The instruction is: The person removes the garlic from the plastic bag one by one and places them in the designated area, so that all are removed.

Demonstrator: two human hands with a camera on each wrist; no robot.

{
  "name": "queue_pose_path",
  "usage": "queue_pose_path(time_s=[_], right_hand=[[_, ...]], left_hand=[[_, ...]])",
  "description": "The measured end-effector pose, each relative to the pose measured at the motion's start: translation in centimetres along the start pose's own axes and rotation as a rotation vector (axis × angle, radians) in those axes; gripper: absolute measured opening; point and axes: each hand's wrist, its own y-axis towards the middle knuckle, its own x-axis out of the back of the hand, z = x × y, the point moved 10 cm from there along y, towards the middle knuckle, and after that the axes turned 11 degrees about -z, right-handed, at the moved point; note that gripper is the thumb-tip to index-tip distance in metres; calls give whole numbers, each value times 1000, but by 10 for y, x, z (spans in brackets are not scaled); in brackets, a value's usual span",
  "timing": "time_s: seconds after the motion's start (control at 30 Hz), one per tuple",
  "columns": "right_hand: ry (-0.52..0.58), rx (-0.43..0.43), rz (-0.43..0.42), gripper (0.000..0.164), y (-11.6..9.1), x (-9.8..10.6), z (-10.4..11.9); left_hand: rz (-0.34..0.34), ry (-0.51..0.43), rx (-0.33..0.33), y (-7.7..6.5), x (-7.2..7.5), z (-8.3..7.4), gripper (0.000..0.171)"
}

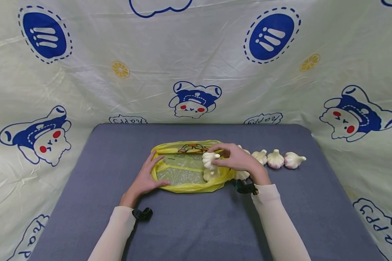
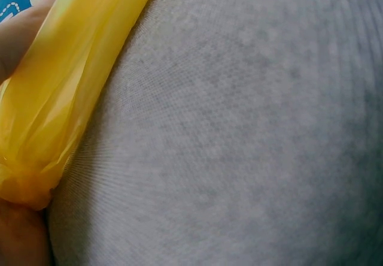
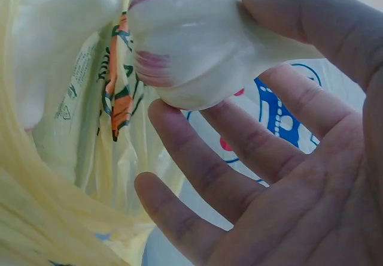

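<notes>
A yellow plastic bag lies mouth-up on the table, its rim spread wide. My left hand holds the bag's left side, fingers hooked over the rim and thumb at the near edge. Over the bag's right part, my right hand pinches a white garlic bulb between thumb and fingers. Purple streaks mark this garlic bulb in the right wrist view. Another garlic bulb sits inside the bag, just below the held one.
To the right of the bag, several garlic bulbs stand in a row, some partly covered by my right hand. One more bulb shows beside the bag under that wrist. A printed curtain hangs behind the grey table.
</notes>
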Motion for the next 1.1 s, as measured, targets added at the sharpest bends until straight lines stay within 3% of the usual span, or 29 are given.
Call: queue_pose_path(time_s=[0.73,1.1], right_hand=[[10,-7,-189,36,-50,48,-8],[-43,-81,-265,40,-84,78,-26]], left_hand=[[-5,2,-12,0,0,-1,97],[-4,9,-5,0,-1,1,97]])
